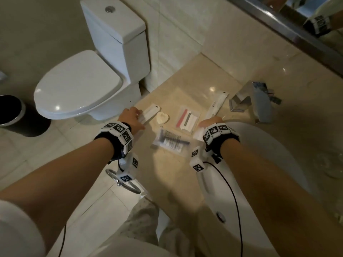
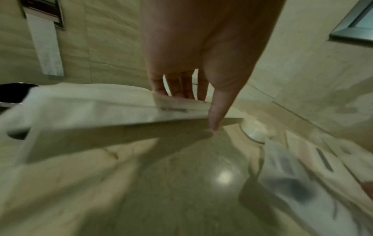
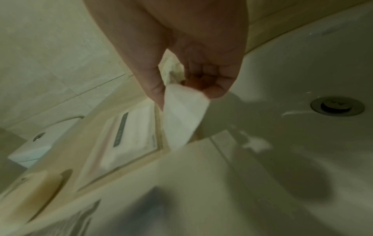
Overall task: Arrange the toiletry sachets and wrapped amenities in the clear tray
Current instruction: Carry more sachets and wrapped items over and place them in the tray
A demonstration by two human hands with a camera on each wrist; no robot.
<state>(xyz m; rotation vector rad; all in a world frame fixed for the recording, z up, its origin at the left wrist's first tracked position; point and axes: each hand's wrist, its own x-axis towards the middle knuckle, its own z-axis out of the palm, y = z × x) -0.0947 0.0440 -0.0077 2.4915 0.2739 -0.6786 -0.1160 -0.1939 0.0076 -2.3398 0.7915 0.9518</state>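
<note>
On the counter (image 1: 178,169), the flat packet (image 1: 189,117) and round soap (image 1: 162,118) lie between the left hand (image 1: 130,117) and right hand (image 1: 210,121), the printed sachet (image 1: 169,141) nearer the wrists, the basin (image 1: 259,164) beneath the right forearm.

A white ceramic toilet (image 1: 87,78) with its lid shut is standing on the pale tiled floor (image 1: 16,151), its cistern against the beige tiled wall (image 1: 176,34). A round black waste bin (image 1: 10,110) with a shiny metal rim is sitting well to the toilet's left. A chrome towel ring (image 1: 123,181) is hanging at the front of the glossy beige marble counter (image 1: 174,184). A white oval basin (image 3: 302,79) is lying beside that counter, a metal drain (image 3: 337,105) showing in it. A boxy chrome tap (image 1: 254,101) is standing behind the basin, below a metal-framed mirror (image 1: 297,25).
</note>
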